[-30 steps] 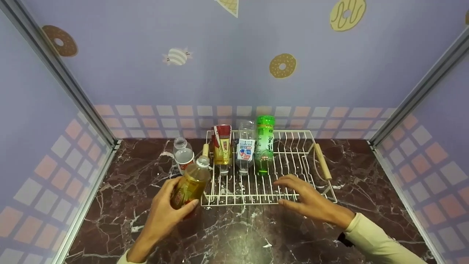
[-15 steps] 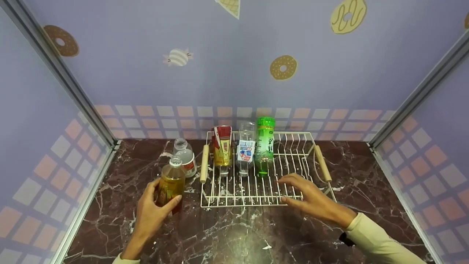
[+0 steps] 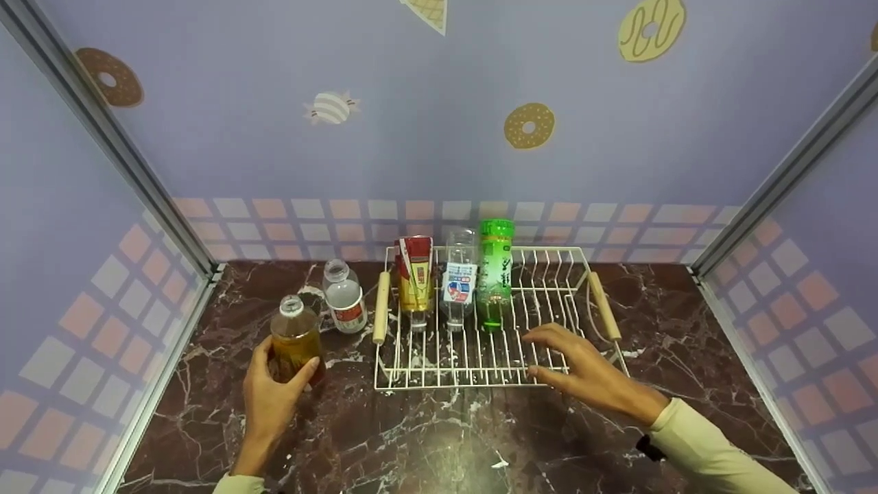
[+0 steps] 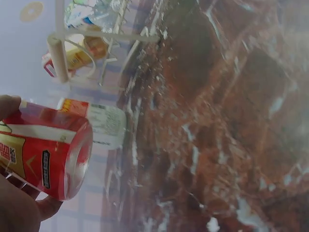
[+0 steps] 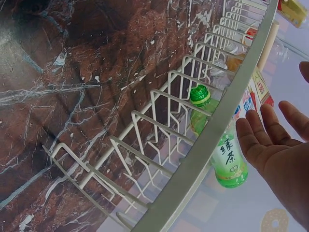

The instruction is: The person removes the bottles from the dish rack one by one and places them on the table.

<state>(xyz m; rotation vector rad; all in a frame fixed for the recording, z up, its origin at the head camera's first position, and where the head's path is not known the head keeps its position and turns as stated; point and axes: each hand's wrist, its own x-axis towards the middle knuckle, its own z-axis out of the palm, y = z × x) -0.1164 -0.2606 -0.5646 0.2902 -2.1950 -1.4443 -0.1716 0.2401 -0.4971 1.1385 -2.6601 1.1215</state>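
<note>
My left hand (image 3: 271,401) grips a plastic bottle (image 3: 296,339) with a gold and red label, held upright with its mouth up, left of the wire rack (image 3: 473,387). In the left wrist view, the red base end (image 4: 58,150) of this bottle shows close over the countertop, with fingers around it. Just behind it stands a clear bottle (image 3: 346,305) with a red and white label. My right hand (image 3: 576,367) hovers over the rack's front right part, fingers spread apart and holding nothing. Green strip-like text marks the green tea bottle (image 5: 229,159) near those fingers.
Leaning neck-down in the rack are a red and gold bottle (image 3: 415,278), a clear bottle with a white and blue label (image 3: 459,283) and a green bottle (image 3: 495,271). Wooden handles (image 3: 603,305) rise at both rack ends. Patterned walls enclose the marble countertop (image 3: 411,453).
My left hand has carried the gold and red bottle leftward from the rack's front left corner, and the bottle has gone from tilted to upright. My right hand has barely moved.
</note>
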